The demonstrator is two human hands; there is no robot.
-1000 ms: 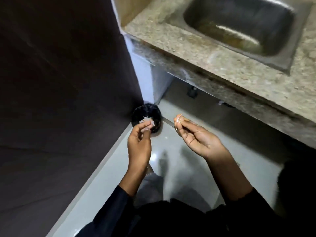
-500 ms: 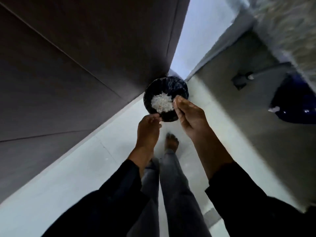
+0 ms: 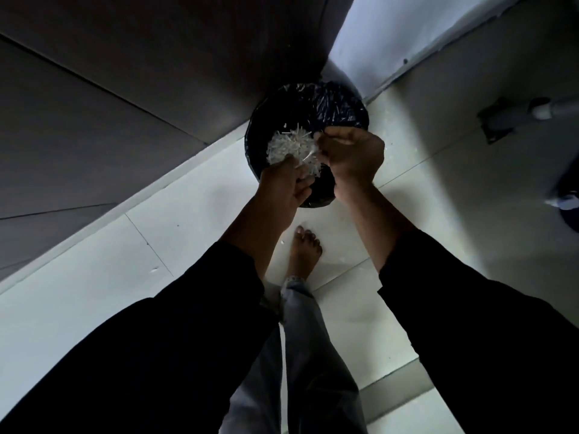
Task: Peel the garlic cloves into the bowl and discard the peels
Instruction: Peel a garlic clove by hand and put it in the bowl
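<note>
Looking down: you see a pale tiled floor [image 3: 94,308] with thin grout lines running diagonally.
Bin: a round bin [image 3: 341,108] lined with a black bag stands on the floor at 12 o'clock, against a dark panel [image 3: 125,73].
Peels: a white heap of peels [image 3: 291,145] lies inside the bin, at 9 o'clock of its opening.
Left hand: your left hand [image 3: 282,189] hangs over the bin's near rim, fingers curled together; whether they pinch peel, you cannot tell.
Right hand: your right hand [image 3: 351,155] is over the bin at 3 o'clock of the heap, fingers curled, a pale sliver at the fingertips.
Room: a light wall [image 3: 391,32] rises at 1 o'clock; a grey pipe [image 3: 539,112] shows at 2 o'clock.
Foot: your bare foot [image 3: 304,249] stands just below the bin.
</note>
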